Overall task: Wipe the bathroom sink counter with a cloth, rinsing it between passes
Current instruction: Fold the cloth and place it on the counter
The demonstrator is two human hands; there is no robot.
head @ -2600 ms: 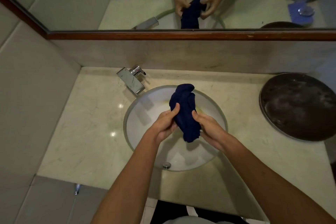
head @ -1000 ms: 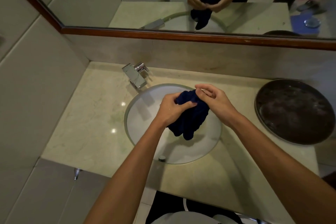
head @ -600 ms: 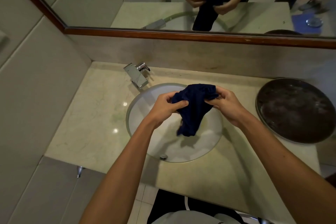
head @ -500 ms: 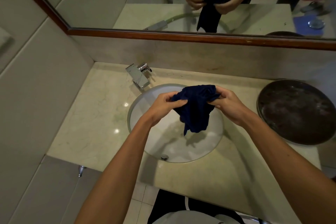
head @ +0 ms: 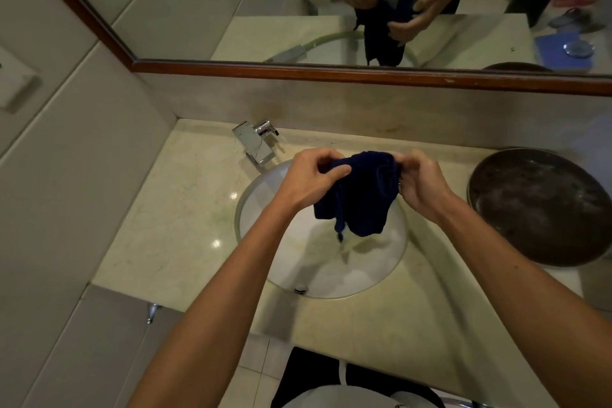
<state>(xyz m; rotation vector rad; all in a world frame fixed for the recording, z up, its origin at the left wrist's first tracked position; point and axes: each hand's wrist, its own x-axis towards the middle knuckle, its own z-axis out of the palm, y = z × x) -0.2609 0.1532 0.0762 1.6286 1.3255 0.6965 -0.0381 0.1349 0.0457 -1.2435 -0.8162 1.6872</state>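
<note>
- The person stands at the table [head: 172,215], both arms reaching out over the round white sink [head: 374,262].
- The dark blue cloth [head: 361,195] hangs between the two hands, above the middle of the basin and not touching it. Held there, I'd guess, so any drips fall into the bowl and not onto the stone.
- The left hand [head: 311,179] has its grip pinched on the cloth's upper left edge, thumb pressed over the folded fingers.
- The right hand [head: 420,185] pinches the upper right edge the same way, fingertips drawn together on the fabric.
- With the top edge gathered between them and the rest drooping in soft folds to a ragged point, it looks to me like the cloth is being opened out for a pass of wiping.
- The fabric looks thick, nubbly and limp, like towelling; I can't tell if it is wet.
- The table is pale, veined, polished stone that catches small glints of light.
- The tap [head: 255,142] is a squared chrome block at the basin's back left; no water shows running from it.
- A wide, dark, shallow round dish [head: 539,209] with a dull, mottled surface sits to the right.
- The wood-framed mirror [head: 331,71] above doubles the hands and cloth.
</note>
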